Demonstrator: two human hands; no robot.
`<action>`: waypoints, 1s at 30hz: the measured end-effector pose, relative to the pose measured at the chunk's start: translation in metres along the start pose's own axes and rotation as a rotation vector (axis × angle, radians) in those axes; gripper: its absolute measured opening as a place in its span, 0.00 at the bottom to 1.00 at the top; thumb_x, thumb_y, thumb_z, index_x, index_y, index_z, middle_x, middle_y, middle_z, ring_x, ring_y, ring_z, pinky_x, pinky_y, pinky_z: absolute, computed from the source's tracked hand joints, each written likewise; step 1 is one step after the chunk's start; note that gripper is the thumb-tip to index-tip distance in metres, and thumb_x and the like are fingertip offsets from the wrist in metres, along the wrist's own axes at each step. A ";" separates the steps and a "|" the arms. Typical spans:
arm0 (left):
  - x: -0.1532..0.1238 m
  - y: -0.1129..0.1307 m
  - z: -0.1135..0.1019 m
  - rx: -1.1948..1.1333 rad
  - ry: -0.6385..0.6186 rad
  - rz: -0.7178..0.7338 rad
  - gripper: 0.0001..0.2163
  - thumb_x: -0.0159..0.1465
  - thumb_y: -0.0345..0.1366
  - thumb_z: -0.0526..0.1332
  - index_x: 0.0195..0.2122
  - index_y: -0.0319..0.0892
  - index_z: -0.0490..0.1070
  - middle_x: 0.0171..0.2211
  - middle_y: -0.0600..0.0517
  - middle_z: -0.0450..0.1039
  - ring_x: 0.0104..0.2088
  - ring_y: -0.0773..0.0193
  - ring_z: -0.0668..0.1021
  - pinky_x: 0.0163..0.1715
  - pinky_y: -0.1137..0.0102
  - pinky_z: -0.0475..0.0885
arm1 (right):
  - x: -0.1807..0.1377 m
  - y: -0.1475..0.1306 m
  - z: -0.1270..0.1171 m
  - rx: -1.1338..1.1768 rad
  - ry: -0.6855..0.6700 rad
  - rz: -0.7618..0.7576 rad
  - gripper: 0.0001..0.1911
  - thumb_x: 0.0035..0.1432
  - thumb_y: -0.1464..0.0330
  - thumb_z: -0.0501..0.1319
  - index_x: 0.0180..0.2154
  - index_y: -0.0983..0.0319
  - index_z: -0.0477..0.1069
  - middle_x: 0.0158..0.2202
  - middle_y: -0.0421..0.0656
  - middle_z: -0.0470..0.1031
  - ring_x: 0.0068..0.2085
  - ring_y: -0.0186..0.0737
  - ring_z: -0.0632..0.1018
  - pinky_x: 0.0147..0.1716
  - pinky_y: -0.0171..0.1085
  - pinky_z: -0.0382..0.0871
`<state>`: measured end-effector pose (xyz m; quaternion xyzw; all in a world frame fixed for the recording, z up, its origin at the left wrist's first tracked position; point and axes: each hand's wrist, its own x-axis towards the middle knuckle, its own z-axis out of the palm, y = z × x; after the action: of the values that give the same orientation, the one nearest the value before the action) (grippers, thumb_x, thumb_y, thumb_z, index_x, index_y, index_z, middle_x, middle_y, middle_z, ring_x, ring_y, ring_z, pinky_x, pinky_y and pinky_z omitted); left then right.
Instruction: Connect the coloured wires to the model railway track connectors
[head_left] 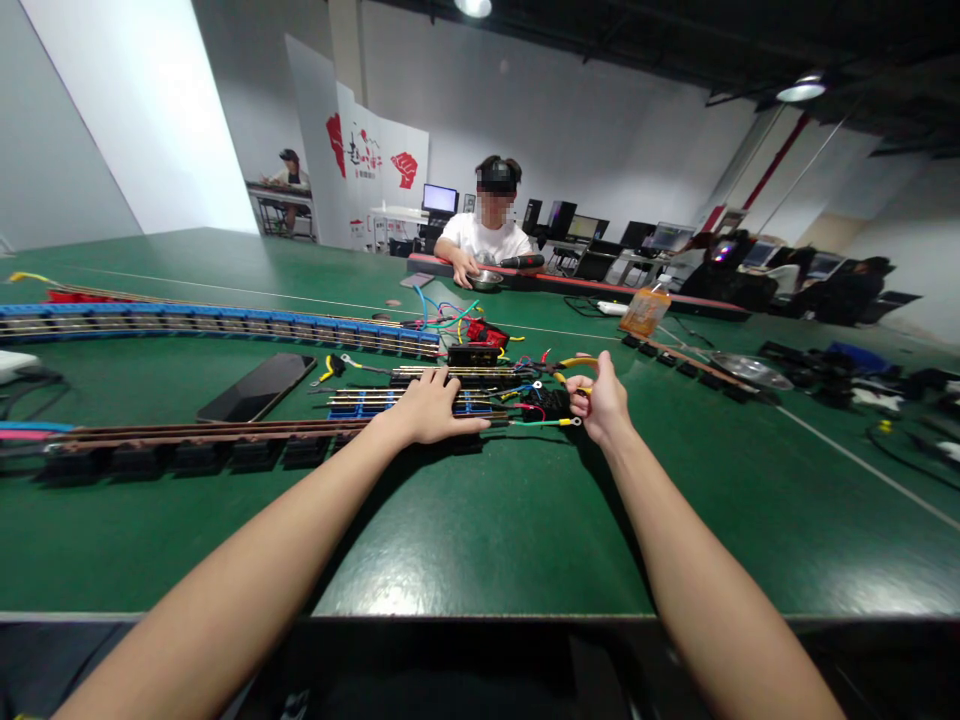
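My left hand [429, 410] lies with fingers spread over a short blue holder [352, 404] that carries thin metal rods. In my right hand [606, 402] is a pair of pliers with yellow handles [581, 361], its dark jaws pointing left toward thin red and blue wires. A green wire [544, 423] with a yellow sleeve and a ring terminal sticks out of the rod assembly below the pliers. Under the right hand's fingers sits a dark bundle [547, 402] I cannot make out. Behind the left hand is another black holder with rods [480, 375].
A long blue rail [225, 330] and a brown strip on black feet [180, 436] stretch left, with a phone [259, 387] between them. Red connectors [487, 333] and loose wires lie behind. An orange drink bottle [645, 308] stands right; a person [487, 236] sits opposite, hand on a metal bowl.
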<state>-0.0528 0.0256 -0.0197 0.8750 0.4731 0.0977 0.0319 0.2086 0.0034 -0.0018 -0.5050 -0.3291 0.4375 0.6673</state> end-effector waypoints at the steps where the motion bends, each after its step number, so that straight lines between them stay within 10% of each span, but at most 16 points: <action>1: 0.000 0.000 0.000 -0.002 -0.002 -0.002 0.45 0.54 0.72 0.45 0.56 0.36 0.67 0.64 0.34 0.57 0.62 0.36 0.60 0.58 0.49 0.59 | -0.001 0.001 0.001 -0.034 -0.032 -0.032 0.26 0.57 0.43 0.53 0.44 0.55 0.64 0.14 0.31 0.63 0.12 0.24 0.51 0.11 0.24 0.42; 6: 0.001 -0.001 0.001 0.001 -0.007 -0.009 0.46 0.54 0.73 0.44 0.57 0.37 0.66 0.65 0.34 0.56 0.63 0.36 0.59 0.58 0.49 0.58 | -0.005 0.006 0.006 -0.274 -0.211 -0.281 0.29 0.51 0.54 0.66 0.52 0.54 0.64 0.17 0.29 0.61 0.15 0.26 0.55 0.14 0.25 0.45; 13: 0.001 0.000 0.001 0.018 0.002 -0.006 0.47 0.54 0.73 0.43 0.57 0.36 0.66 0.64 0.33 0.57 0.63 0.36 0.59 0.58 0.50 0.59 | -0.008 0.013 0.003 -0.632 -0.186 -0.620 0.19 0.62 0.58 0.55 0.51 0.58 0.68 0.18 0.33 0.64 0.20 0.32 0.66 0.23 0.32 0.59; 21: 0.001 0.000 0.001 0.018 -0.003 -0.006 0.47 0.54 0.73 0.44 0.57 0.36 0.67 0.64 0.33 0.57 0.63 0.36 0.58 0.58 0.50 0.59 | -0.003 0.017 0.004 -0.544 -0.067 -0.632 0.18 0.61 0.55 0.56 0.45 0.60 0.72 0.18 0.34 0.64 0.19 0.30 0.65 0.20 0.30 0.58; 30: 0.000 -0.001 0.002 0.031 0.005 0.007 0.46 0.55 0.72 0.44 0.57 0.35 0.66 0.63 0.33 0.57 0.63 0.36 0.59 0.57 0.50 0.60 | -0.005 0.004 0.008 -0.086 0.178 -0.305 0.16 0.58 0.56 0.59 0.43 0.57 0.61 0.17 0.28 0.63 0.12 0.23 0.55 0.11 0.23 0.48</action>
<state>-0.0527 0.0263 -0.0212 0.8769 0.4715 0.0926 0.0167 0.1983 0.0028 -0.0032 -0.5142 -0.3599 0.2705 0.7300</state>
